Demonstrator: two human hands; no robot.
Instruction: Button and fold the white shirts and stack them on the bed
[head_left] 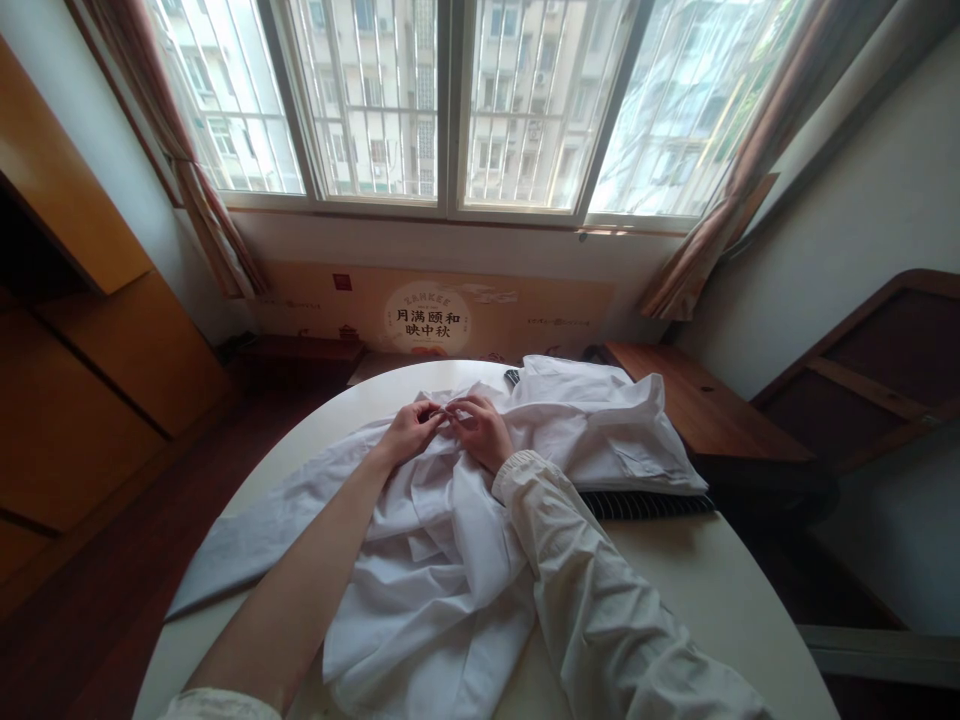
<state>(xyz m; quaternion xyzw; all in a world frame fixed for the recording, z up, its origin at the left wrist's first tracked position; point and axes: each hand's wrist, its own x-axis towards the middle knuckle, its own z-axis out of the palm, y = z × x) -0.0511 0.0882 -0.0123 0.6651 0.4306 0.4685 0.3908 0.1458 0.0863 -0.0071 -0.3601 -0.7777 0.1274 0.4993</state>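
A white shirt [435, 560] lies rumpled over the middle of the round table, with one sleeve [262, 530] stretched out to the left. Near its far end, my left hand [411, 428] and my right hand [480, 430] meet, fingertips pinched together on the shirt's fabric. Whatever small part sits between the fingertips is too small to make out. To the right of my hands is a stack of folded white cloth [600, 420], resting on a black striped cloth [652, 505].
The round white table [697, 600] stands before a barred window [450, 110]. A wooden desk [705, 410] is behind it on the right, and a printed box [495, 310] lies below the window. Orange-brown cabinets [82, 400] line the left side.
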